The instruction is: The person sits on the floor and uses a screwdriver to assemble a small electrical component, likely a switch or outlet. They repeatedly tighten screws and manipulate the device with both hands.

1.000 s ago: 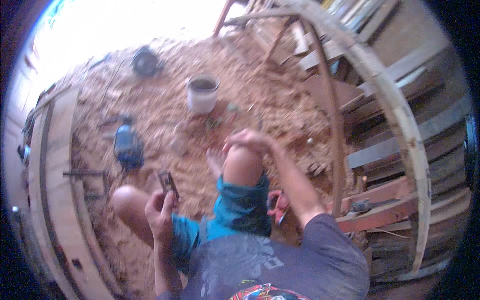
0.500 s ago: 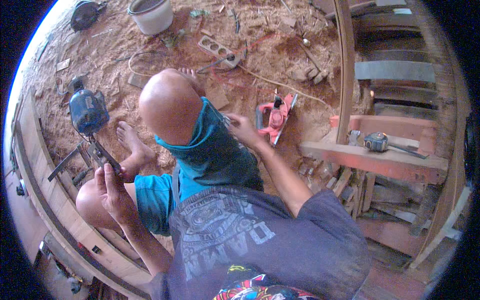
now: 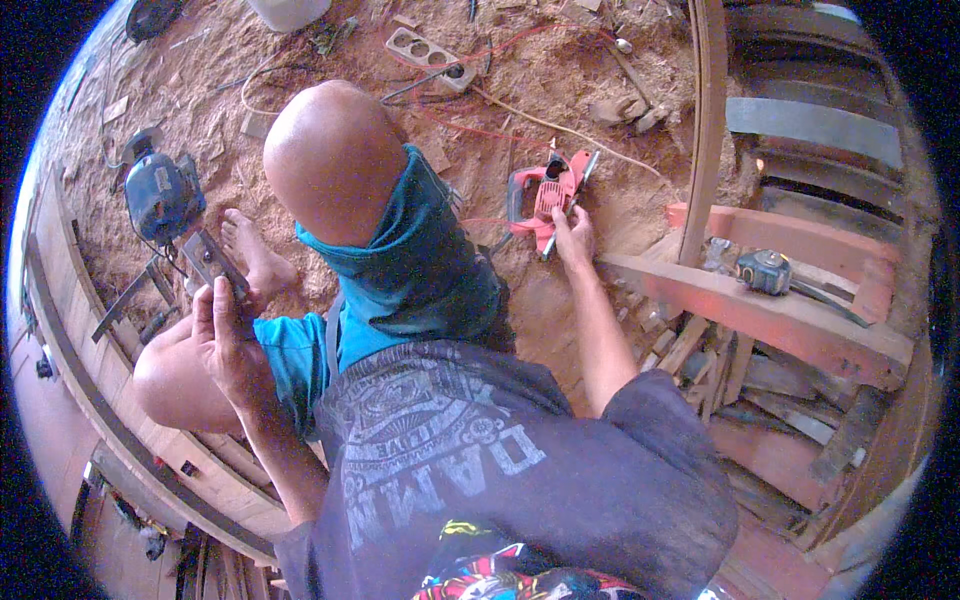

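Note:
In my left hand, a flat, dark metal blade with a small hole or screw in it is pinched between thumb and fingers. It points away from me, close to a blue motor-like machine on the ground at the left. My right hand reaches down to a red handheld power tool lying on the sawdust, its fingers closed on the tool's near end. That tool has a loop handle on its left and a long metal edge on its right. My fingertips there are partly hidden.
A white power strip with cords lies on the sawdust ahead. To the right, a tape measure rests on a reddish wooden beam beside an upright post. Long planks run along the left. A white bucket stands far off.
My right hand has left the shorts near my raised knee and moved right onto the red power tool. My left hand still holds the blade. The view has tilted slightly.

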Demonstrator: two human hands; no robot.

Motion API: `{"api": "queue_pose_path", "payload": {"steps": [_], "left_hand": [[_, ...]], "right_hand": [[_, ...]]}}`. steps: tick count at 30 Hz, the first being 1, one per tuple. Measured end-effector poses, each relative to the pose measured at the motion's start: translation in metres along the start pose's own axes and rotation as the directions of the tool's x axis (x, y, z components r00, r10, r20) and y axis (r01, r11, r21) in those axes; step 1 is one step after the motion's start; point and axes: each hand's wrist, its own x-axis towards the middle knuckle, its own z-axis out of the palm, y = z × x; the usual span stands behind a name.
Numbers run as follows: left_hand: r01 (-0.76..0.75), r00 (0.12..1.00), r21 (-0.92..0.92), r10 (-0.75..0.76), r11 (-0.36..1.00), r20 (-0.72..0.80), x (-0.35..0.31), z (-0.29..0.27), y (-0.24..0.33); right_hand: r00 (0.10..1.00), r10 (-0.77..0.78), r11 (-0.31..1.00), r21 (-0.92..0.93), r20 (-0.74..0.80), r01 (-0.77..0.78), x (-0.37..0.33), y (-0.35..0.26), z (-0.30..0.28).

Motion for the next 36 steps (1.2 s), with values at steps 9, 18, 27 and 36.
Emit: {"api": "queue_pose_path", "payload": {"steps": [9, 18, 27, 36], "left_hand": [[0.075, 0.994, -0.155, -0.085, 0.985, -0.065, -0.014, 0.004, 0.000], [0.005, 0.993, -0.247, -0.035, 0.969, -0.115, -0.019, -0.008, 0.000], [0.124, 0.985, -0.326, -0.157, 0.937, -0.077, -0.031, -0.012, -0.003], [0.020, 0.993, -0.369, -0.060, 0.929, -0.099, -0.012, -0.024, 0.012]], "right_hand": [[0.911, 0.119, 0.926, 0.286, 0.394, -0.245, 0.045, -0.030, -0.031], [0.963, -0.267, 0.948, 0.188, 0.033, 0.256, 0.103, -0.051, -0.015], [0.797, 0.500, 0.738, 0.315, 0.338, -0.597, -0.002, 0.090, 0.009], [0.769, 0.155, 0.680, 0.498, 0.620, -0.538, 0.002, -0.007, -0.038]]}}
